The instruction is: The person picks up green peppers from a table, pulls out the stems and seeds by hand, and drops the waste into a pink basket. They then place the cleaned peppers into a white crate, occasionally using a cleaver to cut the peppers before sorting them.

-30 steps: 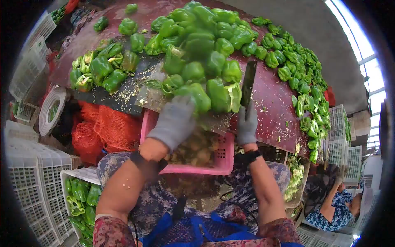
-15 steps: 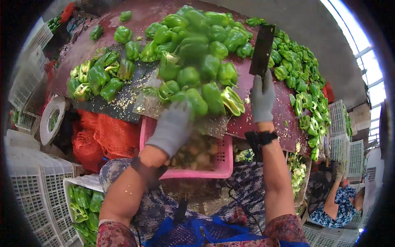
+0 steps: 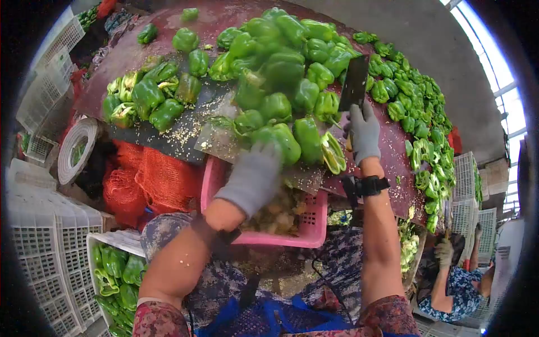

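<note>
My gloved left hand (image 3: 255, 177) is at the near edge of the pepper pile, over the pink basket, its fingertips touching a green pepper (image 3: 287, 144); motion blurs the fingers. In my gloved right hand (image 3: 364, 133) is a wide dark cleaver (image 3: 355, 82), blade pointing up and away, right of the pile. A cut pepper half (image 3: 333, 153), its pale inside showing, lies between the pile and my right hand. Whole green peppers (image 3: 283, 70) are heaped in the middle of the dark red table (image 3: 224, 17).
Below the table edge stands a pink basket (image 3: 314, 227) with scraps. Red mesh sacks (image 3: 163, 177) lie left of it. A white crate (image 3: 120, 241) holds peppers at lower left. More peppers (image 3: 412, 92) line the right side. A co-worker (image 3: 460, 289) is at lower right.
The whole view has shifted, so the table and peppers appear further right. My left hand stays by the same pepper, and the cleaver tilts slightly differently. The co-worker's arms have moved.
</note>
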The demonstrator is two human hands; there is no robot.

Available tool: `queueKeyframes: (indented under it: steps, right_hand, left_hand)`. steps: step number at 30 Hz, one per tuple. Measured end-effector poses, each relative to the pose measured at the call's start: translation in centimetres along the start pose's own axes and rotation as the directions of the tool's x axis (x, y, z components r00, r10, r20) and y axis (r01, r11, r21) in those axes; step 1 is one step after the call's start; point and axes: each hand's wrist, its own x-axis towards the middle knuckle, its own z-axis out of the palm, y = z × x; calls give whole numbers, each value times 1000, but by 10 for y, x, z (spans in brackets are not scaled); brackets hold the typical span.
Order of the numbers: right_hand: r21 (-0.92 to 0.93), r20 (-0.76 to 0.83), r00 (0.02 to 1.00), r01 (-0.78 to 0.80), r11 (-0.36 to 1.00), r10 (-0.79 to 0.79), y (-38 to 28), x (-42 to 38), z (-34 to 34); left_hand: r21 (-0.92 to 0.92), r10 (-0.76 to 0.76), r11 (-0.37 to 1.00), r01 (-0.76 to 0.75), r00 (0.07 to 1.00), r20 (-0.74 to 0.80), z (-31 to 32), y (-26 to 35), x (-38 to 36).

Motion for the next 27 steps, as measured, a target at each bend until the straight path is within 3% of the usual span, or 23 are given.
queueKeyframes:
  steps: [3, 4, 6, 9, 10, 12, 15, 19, 24, 27]
  right_hand:
    - [-175, -133, 911, 366, 914, -390, -14, -3, 28]
    - [-269, -105, 932, 309, 912, -347, -4, -3, 50]
    - [-584, 128, 990, 35, 811, 49, 20, 8, 83]
    - [-273, 375, 902, -115, 955, 216, 32, 40, 70]
    - [-240, 406, 904, -35, 970, 133, 66, 55, 65]
    - [-120, 279, 958, -39, 992, 72, 23, 22, 41]
    - [83, 68, 997, 28, 996, -34, 5, -9, 30]
    - [57, -9, 964, 264, 963, -264, -47, -57, 26]
    - [-67, 42, 884, 468, 881, -466, -27, -89, 55]
    - [-28, 51, 900, 435, 900, -433, 0, -106, 54]
  left_hand:
    - [3, -12, 1000, 12, 1000, -23, 6, 0, 2]
    - [9, -13, 1000, 13, 1000, -6, 6, 2, 2]
    - [37, -15, 999, 14, 999, 31, 2, 1, 1]
    - [-26, -25, 999, 24, 999, -47, 12, -8, -2]
    - [-62, -34, 998, 30, 997, -68, 15, -10, -3]
    - [-131, -58, 990, 44, 992, -109, 19, -15, -5]
    - [-174, -112, 979, 108, 994, -16, -1, -9, -12]
    - [-184, -118, 975, 121, 993, 27, 1, -6, -12]
    - [-257, -152, 954, 153, 988, 26, 1, -11, -13]
    - [-322, -250, 915, 243, 968, 18, 1, -12, -10]
